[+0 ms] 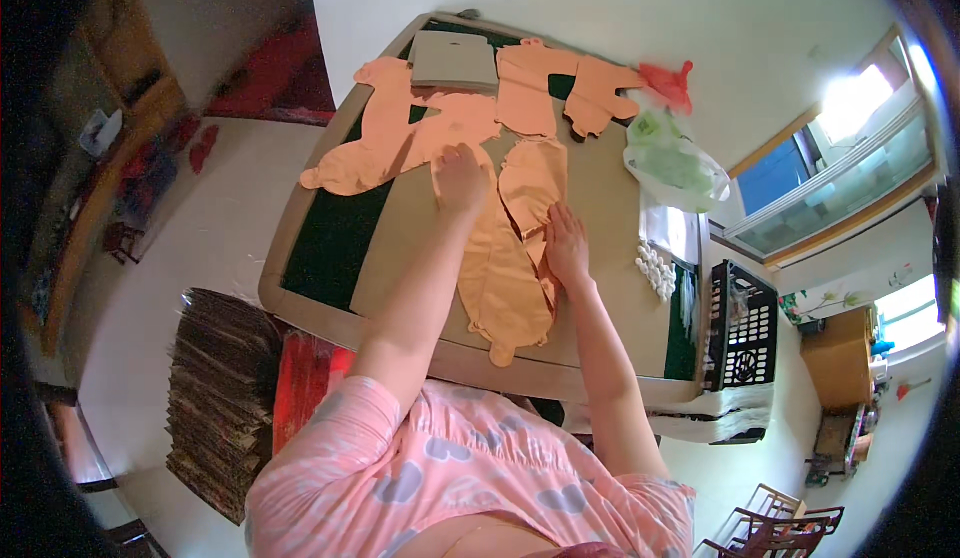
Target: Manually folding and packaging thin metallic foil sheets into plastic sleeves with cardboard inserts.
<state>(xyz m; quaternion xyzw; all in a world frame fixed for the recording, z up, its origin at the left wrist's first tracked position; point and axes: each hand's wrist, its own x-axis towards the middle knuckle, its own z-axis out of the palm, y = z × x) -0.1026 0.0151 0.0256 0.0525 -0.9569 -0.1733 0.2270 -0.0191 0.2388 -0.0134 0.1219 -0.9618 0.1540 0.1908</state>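
Over at the far left, a stack of dark flat sheets (225,398) sits on the floor beside the table (300,258). Moving in, orange cut pieces (375,138) fan out across the green top, with a grey folded sheet (455,58) beyond them. Now the left hand (460,178) is pressed flat, fingers spread wide and gripping nothing, pinning the upper end of the long orange fabric piece (500,278) that runs down the brown paper (410,248) toward the near edge. Just right of it, the right hand (566,243) lies palm down on the same piece's edge, fingers loosely extended, nothing pinched that I can make out.

That fabric looks thin, limp and light, the sort that creases and slides, so I'd say it wants flat palms or a pinch at an edge.

Further right, a pale green bag (675,163), a red hanger (668,83), some small white bits (655,268), then a black crate (745,328).
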